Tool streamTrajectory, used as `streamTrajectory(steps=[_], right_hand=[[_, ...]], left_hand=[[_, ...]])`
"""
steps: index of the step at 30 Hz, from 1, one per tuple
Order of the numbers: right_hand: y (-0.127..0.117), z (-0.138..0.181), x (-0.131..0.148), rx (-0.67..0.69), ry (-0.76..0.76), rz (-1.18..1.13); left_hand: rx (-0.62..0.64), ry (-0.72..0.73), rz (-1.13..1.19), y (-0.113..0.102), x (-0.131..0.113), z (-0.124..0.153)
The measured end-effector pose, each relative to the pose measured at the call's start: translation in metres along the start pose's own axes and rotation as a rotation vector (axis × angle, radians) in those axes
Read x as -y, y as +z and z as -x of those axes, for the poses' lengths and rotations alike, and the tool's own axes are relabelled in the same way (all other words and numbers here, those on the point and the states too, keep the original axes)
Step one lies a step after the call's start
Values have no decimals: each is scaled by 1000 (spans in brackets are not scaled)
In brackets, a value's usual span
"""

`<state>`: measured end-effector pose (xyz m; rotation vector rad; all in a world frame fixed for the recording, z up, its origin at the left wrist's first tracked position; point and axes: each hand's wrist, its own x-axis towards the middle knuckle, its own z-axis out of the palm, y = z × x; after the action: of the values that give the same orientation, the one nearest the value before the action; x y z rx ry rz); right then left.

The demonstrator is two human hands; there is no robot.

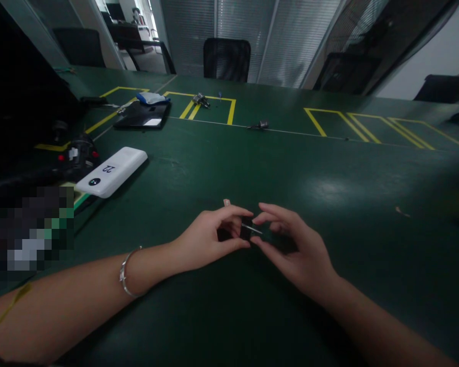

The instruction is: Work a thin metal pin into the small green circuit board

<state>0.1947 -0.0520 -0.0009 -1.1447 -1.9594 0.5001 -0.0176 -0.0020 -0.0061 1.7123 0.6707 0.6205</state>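
My left hand (210,237) and my right hand (290,244) meet low over the green table (229,163), near its front middle. The left hand's thumb and fingers pinch a small black part (246,230). A thin silvery pin (251,229) sticks out of that part toward the right hand, whose thumb and forefinger are pinched together at the pin's end. A silver bracelet (127,275) sits on my left wrist. A tiny pale piece (226,202) lies on the table just beyond my left fingers.
A white power bank (112,171) lies at the left, beside a black device with red buttons (78,153). Farther back are a dark tablet (143,116), a blue cloth (152,98), small metal parts (201,100) and a small tool (259,125). Yellow tape boxes mark the table; black chairs stand behind.
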Motion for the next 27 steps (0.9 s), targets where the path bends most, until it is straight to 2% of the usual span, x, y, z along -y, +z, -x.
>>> streamTrajectory(steps=[7, 13, 19, 27], right_hand=[[1, 0, 1, 53, 30, 14], [1, 0, 1, 86, 11, -17], [5, -1, 0, 58, -4, -46], [7, -5, -3, 7, -66, -34]], left_hand=[[-7, 56, -195, 1, -4, 1], [-15, 53, -208, 1, -5, 1], [-18, 17, -130, 1, -3, 0], [26, -53, 142, -3, -6, -3]])
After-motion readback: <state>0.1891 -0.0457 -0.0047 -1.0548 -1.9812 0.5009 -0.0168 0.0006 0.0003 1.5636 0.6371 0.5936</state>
